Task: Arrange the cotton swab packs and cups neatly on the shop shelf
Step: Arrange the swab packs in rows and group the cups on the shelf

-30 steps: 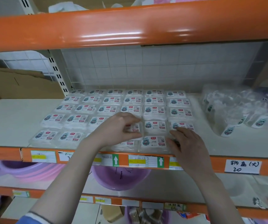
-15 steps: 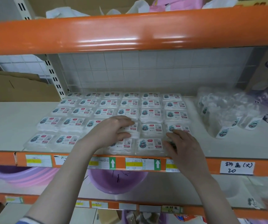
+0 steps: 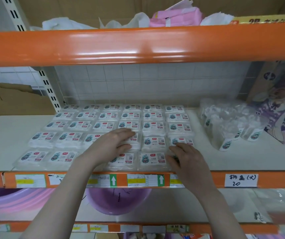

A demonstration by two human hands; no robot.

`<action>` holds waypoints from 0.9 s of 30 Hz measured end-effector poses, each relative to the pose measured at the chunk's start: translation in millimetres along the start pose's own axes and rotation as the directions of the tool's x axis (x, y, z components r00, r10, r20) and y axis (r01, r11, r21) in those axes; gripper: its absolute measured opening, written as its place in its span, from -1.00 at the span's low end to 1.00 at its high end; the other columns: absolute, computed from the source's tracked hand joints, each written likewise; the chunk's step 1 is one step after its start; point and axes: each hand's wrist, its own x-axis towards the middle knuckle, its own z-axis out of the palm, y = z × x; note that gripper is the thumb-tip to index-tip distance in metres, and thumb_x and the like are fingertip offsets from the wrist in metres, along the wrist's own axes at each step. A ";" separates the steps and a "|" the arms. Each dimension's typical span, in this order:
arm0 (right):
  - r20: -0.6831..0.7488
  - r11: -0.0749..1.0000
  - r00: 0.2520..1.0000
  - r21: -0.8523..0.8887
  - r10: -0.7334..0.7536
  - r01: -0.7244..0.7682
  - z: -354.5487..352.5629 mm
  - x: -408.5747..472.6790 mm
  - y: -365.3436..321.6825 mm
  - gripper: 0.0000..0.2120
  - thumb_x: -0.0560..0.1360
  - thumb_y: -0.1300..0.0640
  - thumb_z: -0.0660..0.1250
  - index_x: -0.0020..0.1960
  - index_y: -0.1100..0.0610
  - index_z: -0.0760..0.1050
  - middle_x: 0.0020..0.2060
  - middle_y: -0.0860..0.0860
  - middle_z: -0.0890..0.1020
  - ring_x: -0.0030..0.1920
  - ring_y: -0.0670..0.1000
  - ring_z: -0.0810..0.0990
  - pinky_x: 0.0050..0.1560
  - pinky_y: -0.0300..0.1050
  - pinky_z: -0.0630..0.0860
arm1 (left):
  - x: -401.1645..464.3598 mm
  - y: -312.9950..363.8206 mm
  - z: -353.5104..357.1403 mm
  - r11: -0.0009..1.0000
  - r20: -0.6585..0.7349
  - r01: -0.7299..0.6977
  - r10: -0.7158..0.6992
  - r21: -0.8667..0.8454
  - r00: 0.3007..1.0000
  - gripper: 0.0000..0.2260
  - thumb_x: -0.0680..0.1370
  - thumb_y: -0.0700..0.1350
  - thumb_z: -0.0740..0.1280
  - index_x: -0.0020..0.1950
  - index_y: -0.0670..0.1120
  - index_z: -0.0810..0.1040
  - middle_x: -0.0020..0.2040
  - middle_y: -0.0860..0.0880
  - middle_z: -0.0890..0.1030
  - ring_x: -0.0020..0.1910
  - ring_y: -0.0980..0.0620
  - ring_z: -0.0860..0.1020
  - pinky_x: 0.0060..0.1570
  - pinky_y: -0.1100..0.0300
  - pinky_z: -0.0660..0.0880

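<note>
Fingers (image 3: 128, 133) of left hand (image 3: 111, 147) laid nearly straight, pressing flat on one clear plastic cotton swab pack with printed label (image 3: 133, 142); fingers (image 3: 176, 146) of right hand (image 3: 188, 160) loosely extended against front-right packs, clasping nothing. Beyond and left of both: packs already gridded in neat rows on white shop shelf (image 3: 4, 135). Well right of right fingers: clear wrapped cups (image 3: 224, 123) heaped, apparently unsorted. Probably packs nearly done, cups left.
</note>
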 end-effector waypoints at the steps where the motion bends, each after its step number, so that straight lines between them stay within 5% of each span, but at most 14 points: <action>1: -0.004 1.000 1.000 0.004 0.005 -0.005 0.4 -0.2 -0.5 -0.63 0.45 -0.05 0.13 -0.10 0.18 0.60 -0.15 0.08 0.65 -0.13 0.11 0.63 -0.09 -0.02 0.57 | -0.4 -0.8 1.3 1.000 -0.009 -0.002 0.002 0.000 1.000 -0.58 0.60 -0.04 0.22 0.46 -0.02 0.29 0.47 0.03 0.27 0.45 0.08 0.22 0.36 0.29 0.11; 6: -0.045 0.997 0.996 0.010 0.080 -0.080 -1.9 2.1 -5.9 -0.61 0.44 -0.06 0.12 -0.03 0.19 0.59 -0.15 0.10 0.63 -0.13 0.15 0.62 -0.10 0.02 0.56 | -7.9 2.4 7.3 1.000 -0.107 0.018 -0.016 0.016 0.994 -0.62 0.59 0.00 0.22 0.40 -0.06 0.40 0.42 -0.05 0.36 0.40 -0.01 0.33 0.33 0.19 0.25; 10: -0.115 0.987 0.981 -0.008 0.157 -0.159 -7.7 -1.3 -5.4 -0.63 0.44 -0.03 0.17 0.00 0.20 0.60 -0.12 0.13 0.64 -0.10 0.18 0.62 -0.09 0.03 0.56 | -22.5 14.7 16.3 0.998 -0.296 0.057 -0.044 0.035 0.954 -0.56 0.45 0.03 0.12 0.15 -0.18 0.59 0.12 -0.18 0.59 0.09 -0.18 0.59 0.07 -0.04 0.51; 16: -0.130 0.979 0.972 -0.028 0.197 -0.202 -13.8 -11.6 -3.1 -0.62 0.43 -0.02 0.12 -0.01 0.20 0.57 -0.09 0.14 0.63 -0.07 0.18 0.62 -0.08 0.02 0.56 | -44.3 43.0 29.4 0.970 -0.473 0.244 -0.215 -0.001 0.854 -0.60 0.37 -0.13 0.31 0.16 -0.28 0.57 0.09 -0.27 0.59 0.08 -0.28 0.57 0.08 -0.18 0.52; 27: -0.090 0.987 0.983 0.009 0.159 -0.159 -10.7 -22.2 -17.5 -0.59 0.49 -0.04 0.09 0.06 0.20 0.56 0.01 0.17 0.61 0.06 0.20 0.59 0.08 0.05 0.52 | -70.3 64.3 42.2 0.915 -0.554 0.401 -0.356 -0.042 0.753 -0.57 0.43 -0.06 0.30 0.17 -0.34 0.53 0.16 -0.36 0.54 0.15 -0.38 0.50 0.13 -0.26 0.46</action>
